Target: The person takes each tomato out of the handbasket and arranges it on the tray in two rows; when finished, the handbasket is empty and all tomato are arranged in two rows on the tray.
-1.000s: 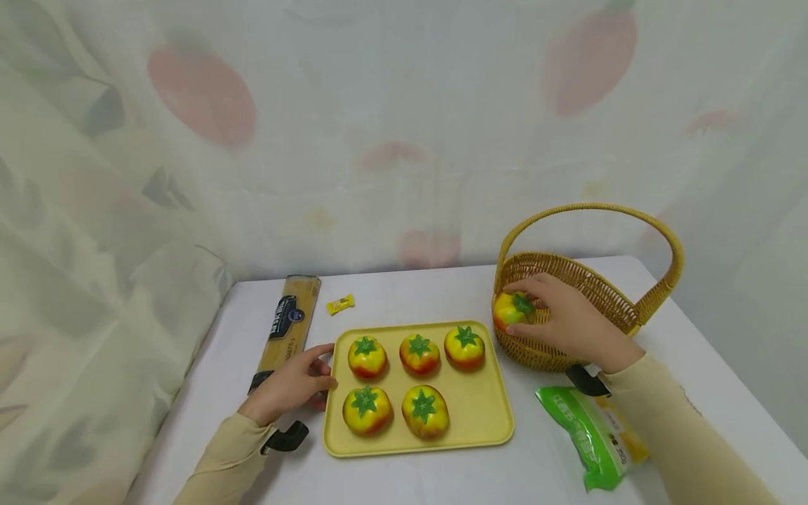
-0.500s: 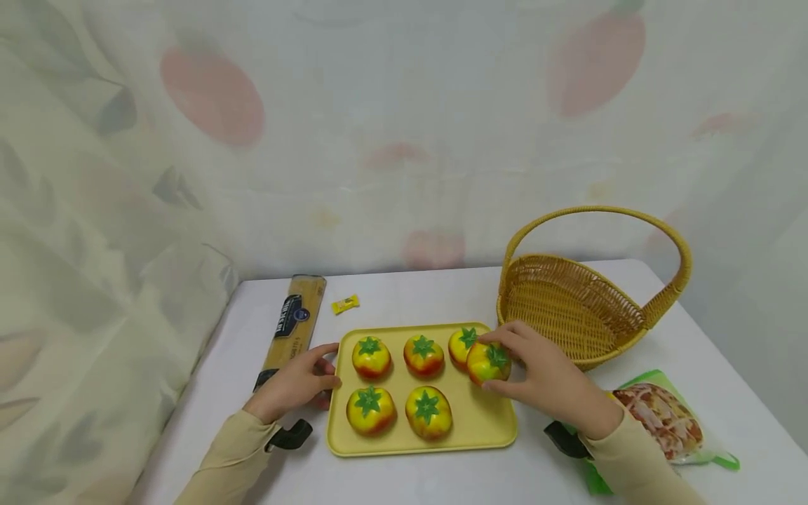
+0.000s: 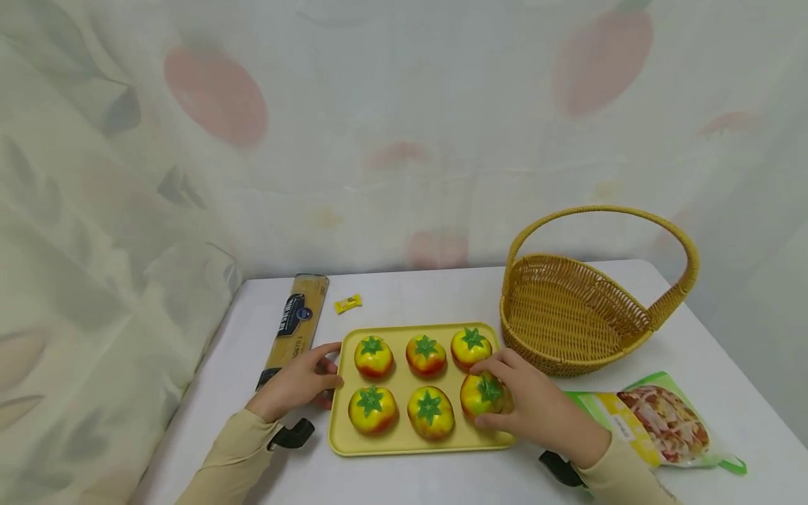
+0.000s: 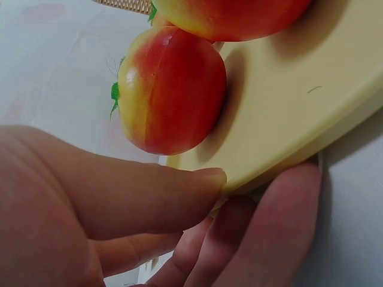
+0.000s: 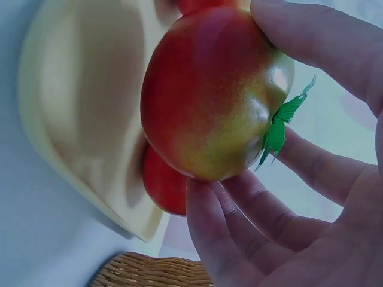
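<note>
My right hand [image 3: 546,410] grips a red-and-yellow toy tomato [image 3: 475,398] with a green leaf top, low over the front right part of the yellow tray [image 3: 400,382]. In the right wrist view, thumb and fingertips hold this tomato [image 5: 209,101] from opposite sides. Several like tomatoes stand in two rows on the tray, one of them [image 3: 471,348] just behind the held one. My left hand [image 3: 295,384] pinches the tray's left edge; the left wrist view has the thumb at the rim [image 4: 263,173] and fingers beneath it.
A wicker basket [image 3: 562,315] with a tall handle stands behind and right of the tray. A green food bag [image 3: 663,421] lies at the right, partly behind the right forearm. A long spaghetti pack [image 3: 306,308] and a small yellow wrapped sweet [image 3: 348,303] lie at the back left.
My right hand has carried the tomato out of the basket, leftward and toward me, down to the tray's front right. The left hand has kept its hold on the tray.
</note>
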Available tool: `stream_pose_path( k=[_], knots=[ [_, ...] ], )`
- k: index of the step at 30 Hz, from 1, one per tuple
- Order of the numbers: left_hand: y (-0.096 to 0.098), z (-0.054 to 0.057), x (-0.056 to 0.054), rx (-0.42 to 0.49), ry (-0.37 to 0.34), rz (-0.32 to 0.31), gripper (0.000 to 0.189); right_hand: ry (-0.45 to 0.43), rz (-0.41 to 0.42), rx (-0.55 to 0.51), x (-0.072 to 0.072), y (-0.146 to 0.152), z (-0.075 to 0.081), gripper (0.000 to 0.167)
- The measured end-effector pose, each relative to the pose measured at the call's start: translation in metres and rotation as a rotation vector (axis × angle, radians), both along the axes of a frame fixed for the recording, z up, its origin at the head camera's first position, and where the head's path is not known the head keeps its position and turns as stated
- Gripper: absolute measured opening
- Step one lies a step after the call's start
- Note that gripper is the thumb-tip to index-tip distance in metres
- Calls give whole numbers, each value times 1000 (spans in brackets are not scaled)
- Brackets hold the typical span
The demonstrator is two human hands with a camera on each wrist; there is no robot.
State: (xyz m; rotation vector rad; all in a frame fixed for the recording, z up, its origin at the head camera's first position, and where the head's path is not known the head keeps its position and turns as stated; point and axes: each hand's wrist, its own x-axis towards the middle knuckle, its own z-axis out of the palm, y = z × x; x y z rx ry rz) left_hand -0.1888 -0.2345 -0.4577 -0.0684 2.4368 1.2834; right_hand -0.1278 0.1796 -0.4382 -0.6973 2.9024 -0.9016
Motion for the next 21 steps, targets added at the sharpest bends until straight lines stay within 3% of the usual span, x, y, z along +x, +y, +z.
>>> stream_pose_path(
  k=[15, 21],
  knots=[
    [-6, -1, 1, -2, 4, 2, 71, -21, 19, 24, 0, -4, -5, 59],
    [-3, -1, 3, -49, 31, -11, 72, -28, 19, 20, 1, -3, -8, 63]
  ],
)
